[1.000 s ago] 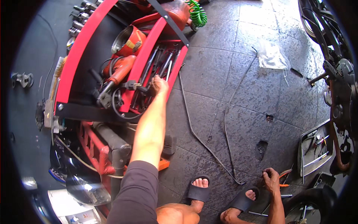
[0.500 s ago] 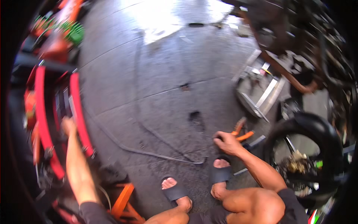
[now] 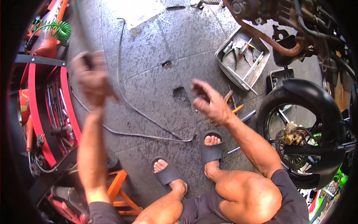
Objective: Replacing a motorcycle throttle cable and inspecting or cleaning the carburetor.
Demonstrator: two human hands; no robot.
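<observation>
My left hand [image 3: 90, 76] is raised over the floor beside the red tool cart [image 3: 46, 136], motion-blurred, with its fingers wrapped round a long dark bar-like tool [image 3: 84, 26]. The cart's narrow compartment holds several wrenches [image 3: 54, 104]. My right hand [image 3: 207, 100] hovers over the floor with curled fingers apart and nothing visible in it. Near it lie orange-handled pliers [image 3: 236, 108] and metal rods [image 3: 246, 116]. A thin cable [image 3: 140, 134] loops across the tiles [image 3: 145, 74].
A metal tray of tools [image 3: 241, 74] stands at the right, beside a motorcycle engine [image 3: 261, 11] with a rusty pipe and a black wheel [image 3: 266, 123]. An orange stand [image 3: 117, 190] is by my left forearm, a green coiled hose [image 3: 61, 31] at upper left, white plastic [image 3: 132, 11] farther ahead.
The view has swung right. My left hand has risen out of the cart's compartment, a long dark tool in it. My right hand has lifted and moved forward.
</observation>
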